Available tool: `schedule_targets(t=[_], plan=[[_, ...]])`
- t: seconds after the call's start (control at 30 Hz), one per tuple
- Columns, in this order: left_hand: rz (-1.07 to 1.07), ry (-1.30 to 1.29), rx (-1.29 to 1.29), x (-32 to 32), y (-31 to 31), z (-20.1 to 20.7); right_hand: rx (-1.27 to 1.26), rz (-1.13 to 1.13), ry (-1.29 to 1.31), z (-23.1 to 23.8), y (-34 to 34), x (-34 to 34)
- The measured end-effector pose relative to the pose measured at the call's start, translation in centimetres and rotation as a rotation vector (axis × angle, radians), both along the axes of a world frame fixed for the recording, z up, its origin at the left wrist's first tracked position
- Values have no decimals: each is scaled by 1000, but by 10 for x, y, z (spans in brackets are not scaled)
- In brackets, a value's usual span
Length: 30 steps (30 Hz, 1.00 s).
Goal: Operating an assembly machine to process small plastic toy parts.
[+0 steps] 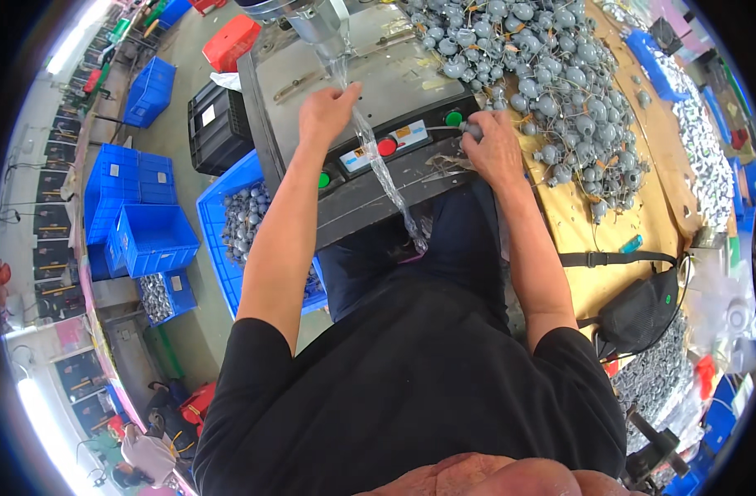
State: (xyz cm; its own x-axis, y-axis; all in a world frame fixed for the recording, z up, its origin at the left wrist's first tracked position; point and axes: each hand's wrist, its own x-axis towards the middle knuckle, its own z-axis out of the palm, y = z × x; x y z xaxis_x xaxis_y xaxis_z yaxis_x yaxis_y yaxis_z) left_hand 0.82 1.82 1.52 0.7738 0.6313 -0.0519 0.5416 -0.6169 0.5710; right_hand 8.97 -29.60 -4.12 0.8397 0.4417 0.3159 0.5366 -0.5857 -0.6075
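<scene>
My left hand (328, 116) is closed at the upper part of a shiny clear plastic strip (376, 165), just below the metal machine head (316, 29). The strip runs down across the front of the machine to my lap. My right hand (495, 150) is closed, thumb and fingers together, around a small grey round part (474, 131) with a pale stem or wire pointing left. It is close to the right green button (453, 118). A red button (387, 146) sits in the middle of the panel, and another green button (323, 179) is below my left wrist.
A large heap of grey round parts with wires (560, 91) lies on the brown-covered table (576, 236) at my right, with a black bag (642, 306) nearer me. A blue bin (221, 256) of similar parts stands at my left, beside a black crate (217, 128) and stacked blue crates (151, 236).
</scene>
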Motion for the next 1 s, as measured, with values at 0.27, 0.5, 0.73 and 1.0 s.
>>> schedule_targets(t=[0.27,0.5,0.73,1.0], plan=[[-99,-420,-154,55,-38,54,333,42,231,-4,-4,-3],[-578,-19,317,74,-59,15,1203,172,1077,64,-7,17],[-523,-271,547,66,-31,-7,1216,452,1103,93,-31,4],[-473,-95,462,69,-29,5,864,578,1016,147,-40,-31]])
